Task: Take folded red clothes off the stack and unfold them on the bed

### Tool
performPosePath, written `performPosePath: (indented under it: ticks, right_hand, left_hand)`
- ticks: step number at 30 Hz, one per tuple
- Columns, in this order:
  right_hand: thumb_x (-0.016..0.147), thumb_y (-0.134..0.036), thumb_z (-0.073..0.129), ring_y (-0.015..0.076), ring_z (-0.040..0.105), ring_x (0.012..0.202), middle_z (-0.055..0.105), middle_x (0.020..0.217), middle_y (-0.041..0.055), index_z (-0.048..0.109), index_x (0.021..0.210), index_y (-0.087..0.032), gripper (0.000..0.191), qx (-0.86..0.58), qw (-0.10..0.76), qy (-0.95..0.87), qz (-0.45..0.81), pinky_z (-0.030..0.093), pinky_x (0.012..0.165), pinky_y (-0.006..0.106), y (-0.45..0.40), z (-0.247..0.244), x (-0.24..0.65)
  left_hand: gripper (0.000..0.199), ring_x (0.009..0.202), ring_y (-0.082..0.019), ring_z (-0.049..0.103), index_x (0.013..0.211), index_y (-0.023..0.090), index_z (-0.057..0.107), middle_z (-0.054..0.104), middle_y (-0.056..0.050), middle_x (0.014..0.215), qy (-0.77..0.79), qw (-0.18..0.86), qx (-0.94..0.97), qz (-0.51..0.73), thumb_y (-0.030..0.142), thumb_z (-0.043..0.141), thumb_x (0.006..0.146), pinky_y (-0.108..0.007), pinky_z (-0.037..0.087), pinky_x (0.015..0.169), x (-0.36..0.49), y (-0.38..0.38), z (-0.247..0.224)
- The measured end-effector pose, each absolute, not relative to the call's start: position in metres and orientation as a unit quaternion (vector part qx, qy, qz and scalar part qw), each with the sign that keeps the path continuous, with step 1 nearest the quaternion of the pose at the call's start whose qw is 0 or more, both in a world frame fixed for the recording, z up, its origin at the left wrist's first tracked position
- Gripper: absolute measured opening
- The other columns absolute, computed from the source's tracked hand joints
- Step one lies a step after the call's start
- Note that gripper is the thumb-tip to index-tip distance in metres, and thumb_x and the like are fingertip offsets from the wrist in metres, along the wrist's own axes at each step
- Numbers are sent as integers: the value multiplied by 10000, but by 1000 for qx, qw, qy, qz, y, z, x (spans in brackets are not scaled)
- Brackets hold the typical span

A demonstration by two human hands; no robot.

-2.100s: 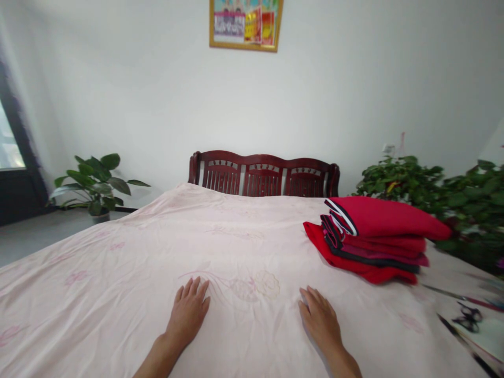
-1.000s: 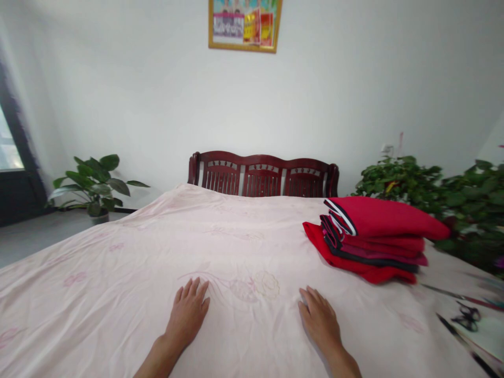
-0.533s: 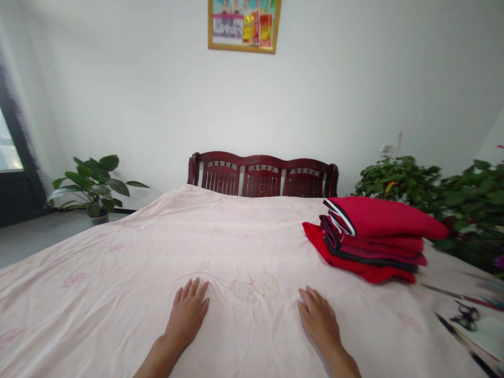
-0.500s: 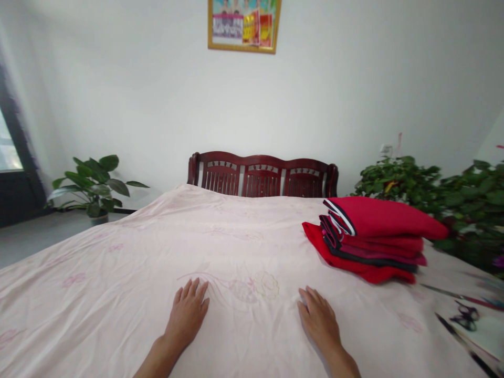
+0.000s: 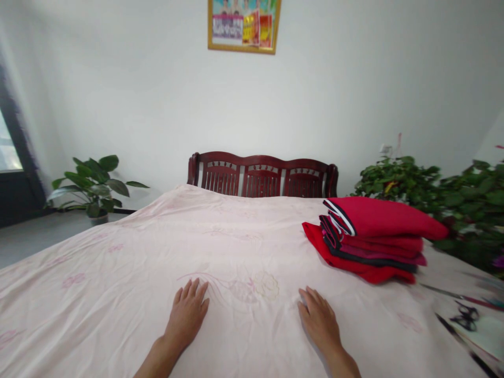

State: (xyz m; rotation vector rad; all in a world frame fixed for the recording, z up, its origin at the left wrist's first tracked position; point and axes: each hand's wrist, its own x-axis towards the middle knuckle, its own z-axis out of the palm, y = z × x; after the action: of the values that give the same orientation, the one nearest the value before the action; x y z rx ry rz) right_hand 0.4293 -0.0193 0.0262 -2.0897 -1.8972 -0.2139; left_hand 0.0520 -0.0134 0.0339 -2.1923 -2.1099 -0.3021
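My left hand (image 5: 188, 310) lies palm down on a pale pink floral cloth (image 5: 252, 341), fingers stretched out and holding nothing. To the right, my right hand (image 5: 319, 317) rests flat on the same cloth, also holding nothing. Between the two hands shows a printed flower on the fabric. Beyond my right hand sits a stack of folded clothes (image 5: 374, 241), mostly red with dark and white edges. Neither hand touches the stack.
At the right edge lie small dark-handled scissors (image 5: 465, 316), a black pen-like item (image 5: 464, 344) and a long thin tool (image 5: 457, 295). Leafy plants (image 5: 405, 181) stand behind the clothes. A wooden bench back (image 5: 262, 176) is at the wall; a potted plant (image 5: 96, 184) stands left.
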Motion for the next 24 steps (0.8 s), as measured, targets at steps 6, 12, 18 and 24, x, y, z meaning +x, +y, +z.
performPosePath:
  ticks: [6, 12, 18, 24]
  right_hand:
    - [956, -282, 361, 281, 476, 1375, 561, 1454, 116, 627, 1339, -171, 480, -730, 150, -663, -70, 336, 1155, 456, -20, 28, 428]
    - [958, -278, 366, 263, 474, 1379, 558, 1459, 107, 625, 1343, -185, 474, -732, 148, -661, -76, 325, 1165, 438, -20, 26, 428]
    - [954, -275, 368, 280, 475, 1377, 555, 1457, 129, 625, 1347, -162, 483, -732, 148, -661, -69, 330, 1162, 452, -20, 29, 428]
    - [953, -273, 362, 293, 472, 1380, 551, 1459, 139, 621, 1355, -145, 494, -730, 146, -664, -65, 329, 1164, 458, -20, 30, 428]
  left_hand:
    - [503, 1475, -310, 342, 1469, 218, 503, 449, -119, 1558, -688, 38, -717, -106, 264, 391, 981, -487, 259, 1200, 52, -13, 33]
    - [512, 1485, -308, 324, 1486, 215, 482, 434, -114, 1569, -693, 28, -715, -85, 276, 373, 989, -482, 251, 1206, 53, -15, 39]
    - [524, 1488, -310, 318, 1494, 212, 471, 424, -115, 1576, -693, 30, -717, -72, 280, 357, 987, -482, 255, 1204, 54, -15, 42]
    - [523, 1477, -310, 341, 1484, 218, 486, 440, -110, 1566, -692, 37, -717, -78, 280, 364, 980, -486, 272, 1195, 53, -14, 39]
